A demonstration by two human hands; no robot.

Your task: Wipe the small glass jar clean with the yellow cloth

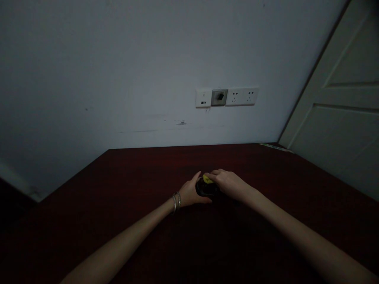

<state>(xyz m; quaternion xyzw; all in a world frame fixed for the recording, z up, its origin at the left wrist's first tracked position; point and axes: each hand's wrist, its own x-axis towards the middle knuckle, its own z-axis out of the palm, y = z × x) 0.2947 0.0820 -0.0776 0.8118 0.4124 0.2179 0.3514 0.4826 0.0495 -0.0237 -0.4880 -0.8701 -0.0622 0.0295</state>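
Near the middle of the table, my left hand [189, 193] curls round the left side of a small, dark, glossy bowl-like container [206, 189]; its exact kind is hard to make out in the dim light. Two silvery bangles circle that wrist. My right hand [228, 182] reaches in from the other side, fingers closed over a yellow sponge-like piece [207, 179] at the container's upper edge. Part of the yellow piece is hidden under these fingers, and the container's right side lies behind the hand.
The dark red wooden table [142, 169] runs back to a pale wall [133, 71]. A row of sockets [241, 96] is set in the wall, one with a black plug [220, 96]. At right stands a panelled door [340, 98], near a thin strip [275, 147] on the table's edge.
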